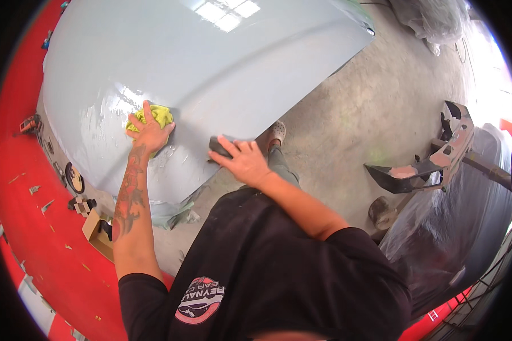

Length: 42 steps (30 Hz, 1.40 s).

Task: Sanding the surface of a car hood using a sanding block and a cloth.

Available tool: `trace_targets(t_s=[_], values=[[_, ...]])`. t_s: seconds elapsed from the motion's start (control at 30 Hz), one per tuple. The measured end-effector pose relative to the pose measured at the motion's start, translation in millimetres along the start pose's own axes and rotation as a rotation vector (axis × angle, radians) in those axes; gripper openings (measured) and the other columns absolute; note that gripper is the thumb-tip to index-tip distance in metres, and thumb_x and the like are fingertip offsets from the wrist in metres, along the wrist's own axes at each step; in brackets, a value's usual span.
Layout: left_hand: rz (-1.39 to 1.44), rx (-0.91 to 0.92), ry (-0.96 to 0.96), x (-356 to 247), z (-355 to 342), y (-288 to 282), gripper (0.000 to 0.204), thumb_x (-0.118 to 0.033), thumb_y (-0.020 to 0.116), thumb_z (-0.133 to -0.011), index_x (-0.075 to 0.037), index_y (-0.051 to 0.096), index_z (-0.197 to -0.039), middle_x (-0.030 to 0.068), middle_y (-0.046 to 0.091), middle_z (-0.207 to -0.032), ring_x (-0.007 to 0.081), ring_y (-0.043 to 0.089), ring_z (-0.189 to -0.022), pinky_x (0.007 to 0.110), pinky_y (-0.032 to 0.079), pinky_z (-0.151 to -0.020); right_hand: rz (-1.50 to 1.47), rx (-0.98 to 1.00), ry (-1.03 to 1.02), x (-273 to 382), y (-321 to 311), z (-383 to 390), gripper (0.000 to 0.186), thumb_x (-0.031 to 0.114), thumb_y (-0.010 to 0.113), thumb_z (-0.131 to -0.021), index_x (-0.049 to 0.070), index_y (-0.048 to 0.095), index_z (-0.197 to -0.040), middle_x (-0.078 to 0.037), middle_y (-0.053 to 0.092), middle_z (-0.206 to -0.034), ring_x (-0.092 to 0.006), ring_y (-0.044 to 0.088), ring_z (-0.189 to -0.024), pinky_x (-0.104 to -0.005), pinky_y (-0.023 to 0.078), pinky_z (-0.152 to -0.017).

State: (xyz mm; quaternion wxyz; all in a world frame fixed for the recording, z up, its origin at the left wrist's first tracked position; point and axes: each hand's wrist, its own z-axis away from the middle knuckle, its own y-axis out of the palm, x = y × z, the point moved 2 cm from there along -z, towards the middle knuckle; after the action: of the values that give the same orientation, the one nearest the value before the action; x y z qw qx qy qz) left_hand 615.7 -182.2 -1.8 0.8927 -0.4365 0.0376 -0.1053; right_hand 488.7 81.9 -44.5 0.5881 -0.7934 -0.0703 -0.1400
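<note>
A large, glossy pale-grey panel (256, 68), like a car hood, fills the upper view, with wet streaks and a bright reflection. My left hand (149, 132) presses on a crumpled yellow-green cloth (161, 113) lying on the panel, fingers curved over it. Nearer the panel's lower right edge, my right hand (243, 162) grips a dark sanding block (218, 146) held against the surface; its underside is hidden. My foot (277, 131) shows on the concrete beside that edge.
A painted bumper part (407, 176) rests on a support at right, near a plastic-covered object (444, 221). More plastic sheeting (421, 17) lies at top right. Along the red surface (23, 216) at left sit tools, an orange tool (28, 125) and an open cardboard box (96, 241).
</note>
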Motion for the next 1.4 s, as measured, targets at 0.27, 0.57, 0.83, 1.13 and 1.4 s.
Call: trace_targets(t_s=[0.27,0.57,0.83,1.13,1.4], values=[[0.0,-0.014,0.036,5,-8,2,0.112,-0.056,0.068,-0.086,-0.03,-0.014,-0.158,0.0328,-0.021,-0.159,0.0657,-0.011,-0.141,0.07,0.015,-0.114,0.262,-0.345,0.736,-258,-56,-23,0.048,0.029,0.067,-0.088,0.03,0.056,-0.135,-0.008,0.054,-0.136,-0.0345,0.053,-0.104,-0.0501,0.042,-0.085],[0.021,-0.001,0.017,-8,10,-6,0.113,-0.055,0.068,-0.087,-0.023,-0.012,-0.159,0.0397,-0.016,-0.156,0.0542,-0.017,-0.146,0.063,-0.003,-0.117,-0.091,-0.035,0.191,-14,14,-83,0.041,0.019,0.056,-0.086,0.027,0.061,-0.125,-0.012,0.055,-0.132,-0.0347,0.056,-0.103,-0.0556,0.042,-0.084],[0.006,-0.05,0.046,-5,9,-6,0.113,-0.053,0.07,-0.086,-0.027,-0.013,-0.159,0.0363,-0.018,-0.157,0.066,-0.01,-0.141,0.068,0.013,-0.115,0.291,-0.365,0.765,-232,-36,-101,0.035,0.032,0.067,-0.087,0.026,0.062,-0.121,-0.014,0.057,-0.122,-0.034,0.053,-0.098,-0.0502,0.043,-0.083],[-0.003,-0.064,0.031,6,-3,2,0.114,-0.051,0.071,-0.085,-0.028,-0.013,-0.159,0.036,-0.018,-0.158,0.0667,-0.009,-0.141,0.068,0.012,-0.116,-0.113,-0.162,0.344,-5,28,-133,0.035,0.02,0.062,-0.082,0.02,0.064,-0.117,-0.014,0.059,-0.105,-0.0349,0.057,-0.098,-0.0495,0.048,-0.074],[0.025,-0.092,0.06,9,-3,3,0.115,-0.05,0.073,-0.084,-0.03,-0.012,-0.158,0.0356,-0.019,-0.157,0.0668,-0.009,-0.14,0.068,0.011,-0.116,0.181,-0.326,0.79,-246,-38,-130,0.031,0.036,0.069,-0.086,0.023,0.062,-0.113,-0.014,0.055,-0.112,-0.0332,0.055,-0.102,-0.0473,0.049,-0.078]])
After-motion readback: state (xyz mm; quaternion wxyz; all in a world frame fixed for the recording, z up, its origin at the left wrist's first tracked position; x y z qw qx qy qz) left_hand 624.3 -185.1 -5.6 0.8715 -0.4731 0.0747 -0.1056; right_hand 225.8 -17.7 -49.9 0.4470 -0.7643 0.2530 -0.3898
